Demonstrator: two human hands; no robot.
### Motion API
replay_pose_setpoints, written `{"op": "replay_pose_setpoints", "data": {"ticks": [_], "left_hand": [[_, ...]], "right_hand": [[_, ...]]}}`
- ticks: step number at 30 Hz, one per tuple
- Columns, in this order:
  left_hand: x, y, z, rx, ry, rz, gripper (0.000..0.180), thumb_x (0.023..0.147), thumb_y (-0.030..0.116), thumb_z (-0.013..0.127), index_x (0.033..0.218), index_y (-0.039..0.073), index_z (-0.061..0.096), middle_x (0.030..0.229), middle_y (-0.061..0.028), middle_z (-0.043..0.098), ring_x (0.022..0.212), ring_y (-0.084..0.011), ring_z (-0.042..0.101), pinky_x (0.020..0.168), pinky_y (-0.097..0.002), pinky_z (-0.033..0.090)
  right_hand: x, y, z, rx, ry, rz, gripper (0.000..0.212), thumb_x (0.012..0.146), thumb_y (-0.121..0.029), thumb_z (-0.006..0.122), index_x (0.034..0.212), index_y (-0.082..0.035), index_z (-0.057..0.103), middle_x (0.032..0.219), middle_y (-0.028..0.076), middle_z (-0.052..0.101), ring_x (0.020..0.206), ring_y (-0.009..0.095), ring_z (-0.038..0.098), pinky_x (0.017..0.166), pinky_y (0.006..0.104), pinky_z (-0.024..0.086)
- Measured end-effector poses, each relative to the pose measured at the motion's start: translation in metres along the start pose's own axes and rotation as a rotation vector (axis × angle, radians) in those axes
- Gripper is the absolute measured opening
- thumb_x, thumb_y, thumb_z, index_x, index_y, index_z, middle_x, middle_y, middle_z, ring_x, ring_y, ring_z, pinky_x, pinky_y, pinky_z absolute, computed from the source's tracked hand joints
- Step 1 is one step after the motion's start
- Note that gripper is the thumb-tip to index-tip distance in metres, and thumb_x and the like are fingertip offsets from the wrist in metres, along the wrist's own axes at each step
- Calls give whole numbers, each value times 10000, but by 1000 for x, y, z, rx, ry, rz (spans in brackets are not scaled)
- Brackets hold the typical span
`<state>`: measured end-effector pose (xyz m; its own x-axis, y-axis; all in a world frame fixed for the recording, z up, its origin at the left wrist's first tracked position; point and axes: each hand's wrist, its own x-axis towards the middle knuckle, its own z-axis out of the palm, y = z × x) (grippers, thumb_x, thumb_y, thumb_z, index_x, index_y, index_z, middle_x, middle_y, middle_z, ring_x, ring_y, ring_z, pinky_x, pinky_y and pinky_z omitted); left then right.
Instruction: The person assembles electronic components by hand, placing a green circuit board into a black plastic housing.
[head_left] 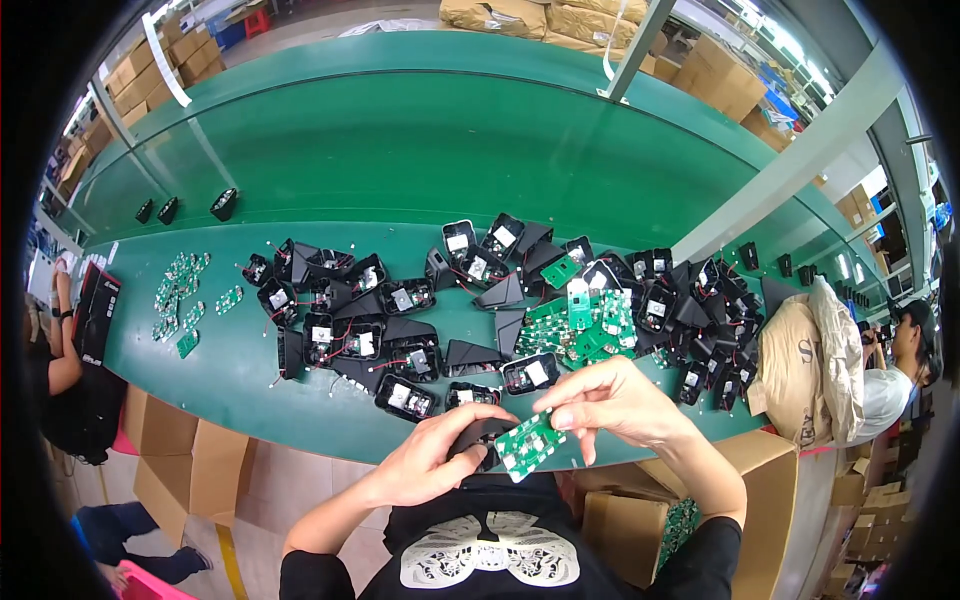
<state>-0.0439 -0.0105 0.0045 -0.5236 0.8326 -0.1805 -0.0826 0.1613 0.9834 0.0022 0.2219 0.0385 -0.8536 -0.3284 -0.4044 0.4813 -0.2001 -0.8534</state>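
Near the bench's front edge, my left hand [430,455] is closed round a black plastic housing [478,437], partly hidden by the fingers. My right hand [615,405] pinches a green circuit board [530,445] by its upper right corner. The board is tilted and overlaps the right side of the housing; whether they touch I cannot tell. Just beyond my hands lie an open black housing [530,373] and another one [472,395]. A heap of green circuit boards [590,325] spreads past my right hand.
Many black housings with red wires [345,320] cover the green bench [250,400] at left, more [710,330] at right. Small boards [180,290] lie far left. Paper sacks [805,365] stand at right. A cardboard box [625,535] holding boards is below the bench. People sit at both ends.
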Motion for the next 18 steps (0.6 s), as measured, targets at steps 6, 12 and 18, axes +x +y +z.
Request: {"op": "replay_pose_setpoints", "data": {"ticks": [6,12,18], "left_hand": [[4,-7,0,29,-3,119,396,757,42,481,1153,44,478,628,-23,413,548,-104,418,536,-278,356],[3,-7,-1,-15,-3,101,391,769,37,461,1160,37,466,633,-25,435,516,-93,457,511,-269,387],[2,-10,0,-104,-31,21,387,777,39,446,1164,40,461,614,-19,423,456,-89,444,459,-254,371]], "right_hand": [[2,-1,3,-23,-39,9,242,785,-125,656,992,-2,634,808,83,626,661,102,578,436,234,511],[1,0,2,-58,-4,-30,234,785,-108,652,991,1,633,831,87,626,667,104,582,438,230,509],[-1,-1,1,-46,-4,-40,226,786,-96,648,990,1,634,824,82,624,665,99,581,437,225,508]]}}
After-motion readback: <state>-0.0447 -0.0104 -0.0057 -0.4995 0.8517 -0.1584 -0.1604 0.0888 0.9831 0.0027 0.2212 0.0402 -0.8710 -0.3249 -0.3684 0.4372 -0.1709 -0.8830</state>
